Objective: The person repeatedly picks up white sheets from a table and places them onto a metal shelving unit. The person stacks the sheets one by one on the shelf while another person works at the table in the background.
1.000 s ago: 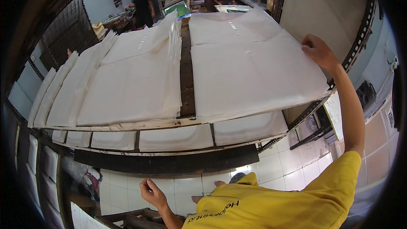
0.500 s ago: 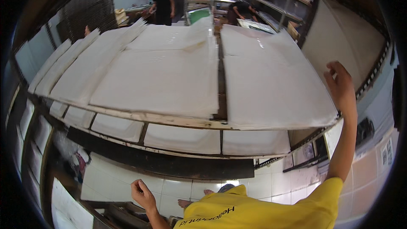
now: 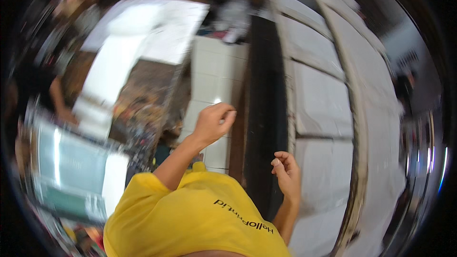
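The picture is tilted and smeared by motion. My left hand (image 3: 215, 123) is raised over the white tiled floor (image 3: 209, 78), its fingers curled in with nothing in them. Lower and to the right, my right hand (image 3: 285, 171) is also curled with nothing in it, beside a dark beam (image 3: 262, 90) of the rack. White sheets (image 3: 328, 104) lie on the rack's shelves just right of that hand. My yellow shirt (image 3: 200, 219) fills the lower middle.
A large white sheet on a table (image 3: 138, 33) lies at the upper left. Another person's arm (image 3: 58, 100) shows at the left edge. Blurred shelves and clutter (image 3: 71, 171) stand at the lower left. The rack's pale rail (image 3: 357, 128) runs down the right.
The view has swung sharply and rolled, so the rack now stands at the right. My right hand has come off the top sheet and dropped near my chest. My left hand has risen.
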`<state>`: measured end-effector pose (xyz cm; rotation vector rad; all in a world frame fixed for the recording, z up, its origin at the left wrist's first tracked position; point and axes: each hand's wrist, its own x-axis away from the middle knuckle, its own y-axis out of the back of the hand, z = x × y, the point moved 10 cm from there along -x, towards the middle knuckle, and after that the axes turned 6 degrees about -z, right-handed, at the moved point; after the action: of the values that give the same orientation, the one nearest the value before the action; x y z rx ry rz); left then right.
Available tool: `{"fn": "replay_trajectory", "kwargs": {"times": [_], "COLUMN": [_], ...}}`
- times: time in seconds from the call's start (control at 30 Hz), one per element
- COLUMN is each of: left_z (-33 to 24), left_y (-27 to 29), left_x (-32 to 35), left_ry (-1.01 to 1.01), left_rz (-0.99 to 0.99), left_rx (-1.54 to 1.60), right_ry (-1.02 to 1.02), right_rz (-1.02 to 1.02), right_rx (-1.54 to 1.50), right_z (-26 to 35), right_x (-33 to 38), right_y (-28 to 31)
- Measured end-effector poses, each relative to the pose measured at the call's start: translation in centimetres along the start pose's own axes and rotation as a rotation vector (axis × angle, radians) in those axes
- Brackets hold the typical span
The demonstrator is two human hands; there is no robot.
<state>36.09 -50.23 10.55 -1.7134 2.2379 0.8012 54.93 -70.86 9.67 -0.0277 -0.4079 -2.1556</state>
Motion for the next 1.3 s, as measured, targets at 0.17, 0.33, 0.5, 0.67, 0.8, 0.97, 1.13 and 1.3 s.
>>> {"fn": "replay_trajectory", "kwargs": {"times": [0.17, 0.33, 0.5, 0.67, 0.8, 0.97, 1.13, 1.3], "left_z": [5.5, 10.4, 12.4, 12.8, 16.2, 25.1, 33.1, 40.8], "left_y": [8.3, 14.3, 16.5, 19.9, 24.1, 30.7, 31.1, 37.2], "left_x": [1.5, 1.8, -0.2, -2.8, -4.9, -5.2, -5.4, -1.3], "left_ry": [0.160, 0.316, 0.360, 0.280, 0.283, 0.603, 0.664, 0.480], "left_rz": [-0.161, -0.308, -0.345, -0.527, -0.583, -0.494, -0.269, -0.415], "left_rx": [-0.307, -0.413, -0.541, -0.631, -0.852, -1.201, -1.242, -0.895], "right_ry": [-0.518, -0.667, -0.613, -0.639, -0.677, -0.707, -0.750, -0.683], "right_rz": [0.401, 0.379, 0.337, 0.236, 0.179, 0.122, 0.042, 0.048], "right_rx": [-0.397, -0.279, -0.246, -0.266, -0.276, -0.308, -0.328, -0.238], "right_z": [-15.4, -21.3, -20.6, -21.3, -23.2, -25.7, -26.7, -26.6], "right_x": [-4.8, -7.1, -10.7, -12.0, -10.8, -8.5, -6.3, -7.9], "right_y": [-11.9, -15.3, -15.9, -14.5, -13.3, -12.0, -11.4, -12.4]}}
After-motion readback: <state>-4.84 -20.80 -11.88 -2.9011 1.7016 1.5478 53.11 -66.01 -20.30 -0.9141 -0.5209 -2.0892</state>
